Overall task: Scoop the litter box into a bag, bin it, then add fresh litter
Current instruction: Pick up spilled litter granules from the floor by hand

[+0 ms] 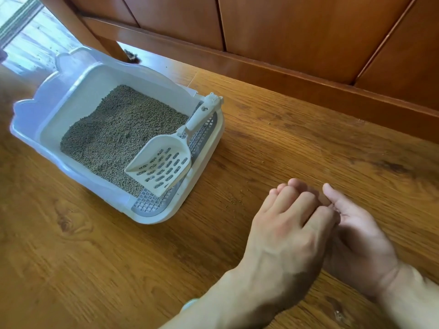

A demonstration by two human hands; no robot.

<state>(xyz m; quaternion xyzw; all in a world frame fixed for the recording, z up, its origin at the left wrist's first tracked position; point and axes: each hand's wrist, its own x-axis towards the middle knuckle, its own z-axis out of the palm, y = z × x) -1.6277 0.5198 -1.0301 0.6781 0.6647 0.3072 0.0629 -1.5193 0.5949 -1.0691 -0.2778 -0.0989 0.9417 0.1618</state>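
A white litter box sits on the wooden floor at the left, holding grey-brown pellet litter. A white slotted scoop lies in it, blade on the litter and handle propped on the box's right corner. Both hands are at the lower right, away from the box. My left hand is palm down, its fingers laid over the fingers of my right hand, which is palm up. Neither hand holds anything I can see. No bag is in view.
A grey grid step runs along the box's near edge. A few litter crumbs lie on the floor between box and hands. Wooden panelling lines the back, and a wooden furniture leg stands behind the box.
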